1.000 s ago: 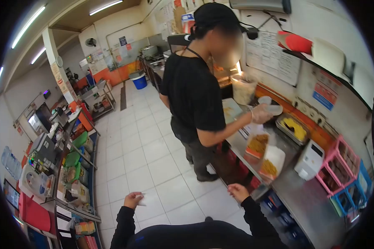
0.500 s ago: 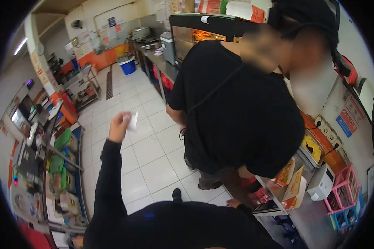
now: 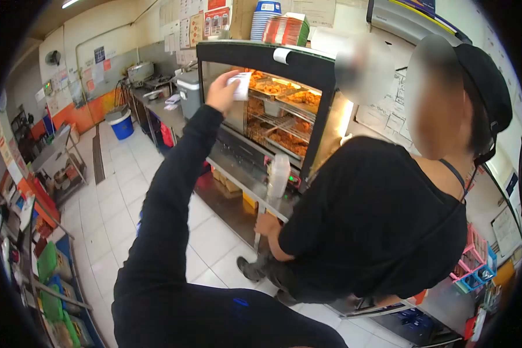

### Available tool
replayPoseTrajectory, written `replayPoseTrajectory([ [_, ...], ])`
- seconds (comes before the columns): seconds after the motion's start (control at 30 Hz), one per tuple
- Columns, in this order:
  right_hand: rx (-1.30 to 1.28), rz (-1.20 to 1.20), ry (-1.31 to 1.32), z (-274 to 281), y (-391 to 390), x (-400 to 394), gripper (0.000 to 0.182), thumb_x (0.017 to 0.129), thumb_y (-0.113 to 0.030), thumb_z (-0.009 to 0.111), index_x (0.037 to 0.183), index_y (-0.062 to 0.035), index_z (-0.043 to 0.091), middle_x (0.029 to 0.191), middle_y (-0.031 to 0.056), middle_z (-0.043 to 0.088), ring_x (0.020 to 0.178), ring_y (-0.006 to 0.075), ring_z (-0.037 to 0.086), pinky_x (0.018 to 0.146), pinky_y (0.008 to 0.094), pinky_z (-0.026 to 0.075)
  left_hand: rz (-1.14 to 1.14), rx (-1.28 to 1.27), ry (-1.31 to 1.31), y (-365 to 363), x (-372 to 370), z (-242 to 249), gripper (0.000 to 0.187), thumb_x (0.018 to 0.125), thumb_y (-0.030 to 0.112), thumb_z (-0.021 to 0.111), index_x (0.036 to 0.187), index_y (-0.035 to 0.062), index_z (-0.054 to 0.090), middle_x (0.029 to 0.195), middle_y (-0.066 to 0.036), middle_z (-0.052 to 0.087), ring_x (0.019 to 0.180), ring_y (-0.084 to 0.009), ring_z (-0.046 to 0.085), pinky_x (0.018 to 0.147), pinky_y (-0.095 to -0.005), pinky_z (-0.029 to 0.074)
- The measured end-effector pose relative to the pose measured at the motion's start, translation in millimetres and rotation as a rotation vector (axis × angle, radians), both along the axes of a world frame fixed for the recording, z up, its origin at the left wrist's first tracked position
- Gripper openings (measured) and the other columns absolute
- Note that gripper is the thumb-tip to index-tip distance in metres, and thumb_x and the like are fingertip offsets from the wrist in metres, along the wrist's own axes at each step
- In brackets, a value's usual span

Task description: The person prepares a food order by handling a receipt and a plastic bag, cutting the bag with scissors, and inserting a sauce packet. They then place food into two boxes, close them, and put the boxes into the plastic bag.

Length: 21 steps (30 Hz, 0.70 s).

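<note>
My left hand is raised at the end of an outstretched black sleeve. Its fingers pinch a small white paper slip with print on it. Behind the slip stands a lit food warmer cabinet, with trays of fried food on its shelves. A curled piece of white paper hangs from the cabinet's top edge, to the right of my hand. My right hand is out of view.
Close on my right, a co-worker in a black shirt stands at the counter. Their hand is by the counter edge, below a stack of clear containers. A blue bucket stands on the tiled floor. Green-lidded bins line the left.
My left hand has risen and moved right with the slip, from over the floor to before the warmer. The view has turned right. The co-worker has straightened up. My right hand has left view.
</note>
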State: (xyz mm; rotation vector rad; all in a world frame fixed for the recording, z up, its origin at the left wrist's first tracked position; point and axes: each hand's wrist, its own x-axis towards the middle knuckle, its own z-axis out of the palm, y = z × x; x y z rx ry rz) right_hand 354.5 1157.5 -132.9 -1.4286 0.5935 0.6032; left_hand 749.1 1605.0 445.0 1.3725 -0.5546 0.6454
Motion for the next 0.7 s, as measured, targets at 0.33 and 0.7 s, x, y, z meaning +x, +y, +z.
replayPoseTrajectory([
  [0.33,0.027,0.187,-0.488,188,238,228,0.036,0.081,-0.047,0.039,0.101,-0.0188,0.050,0.099,0.0109,0.052,0.076,0.0270,0.048,0.062,0.0397,0.039,0.205,0.042,-0.246,-23,297,55,0.025,0.076,0.010,0.062,0.100,0.0019,0.063,0.095,-0.013,0.064,0.086,-0.0176,0.060,0.079,-0.0280,0.045],
  [0.7,-0.077,0.073,-0.664,246,310,317,0.036,0.081,-0.044,0.043,0.103,-0.0177,0.052,0.098,0.0122,0.055,0.080,0.0267,0.051,0.065,0.0394,0.041,0.597,0.565,-0.687,-16,296,70,0.032,0.078,0.033,0.060,0.099,0.0092,0.065,0.095,-0.007,0.054,0.094,-0.0268,0.046,0.081,-0.0395,0.034],
])
